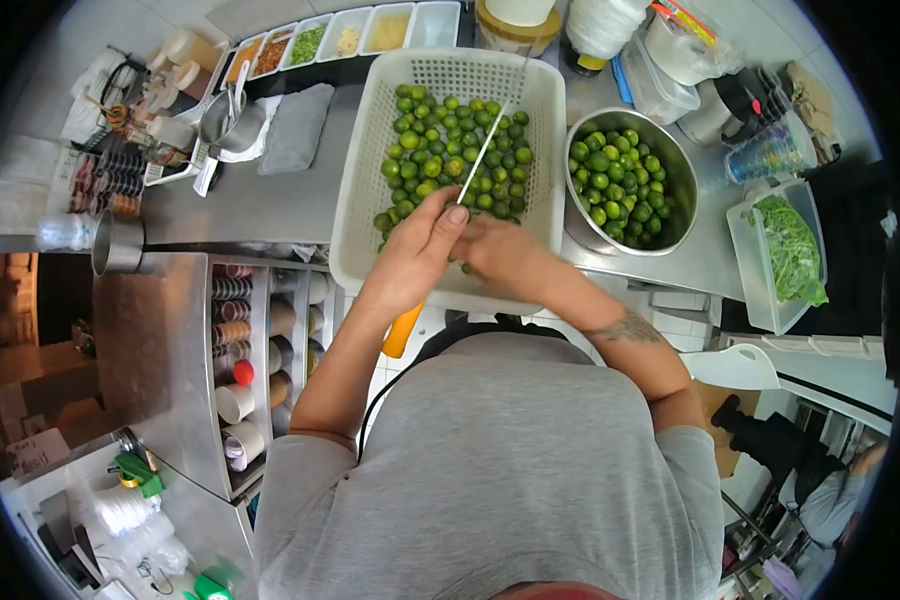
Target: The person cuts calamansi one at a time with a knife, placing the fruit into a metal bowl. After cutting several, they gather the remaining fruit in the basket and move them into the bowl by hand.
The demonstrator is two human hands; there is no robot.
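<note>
My left hand is closed around a long, thin-bladed knife. Its orange handle sticks out below my left wrist, and the blade points away over the limes. Close beside it, my right hand is smeared by motion, with its fingers partly hidden behind the left; whether it holds anything does not show. Under both hands is a white perforated plastic basket with many green limes in it. To its right stands a round steel pot, full of more limes.
Food trays line the back of the steel counter. A grey cloth and a small saucepan lie to the left. At the right stands a clear bin of leafy greens. Another person is at lower right.
</note>
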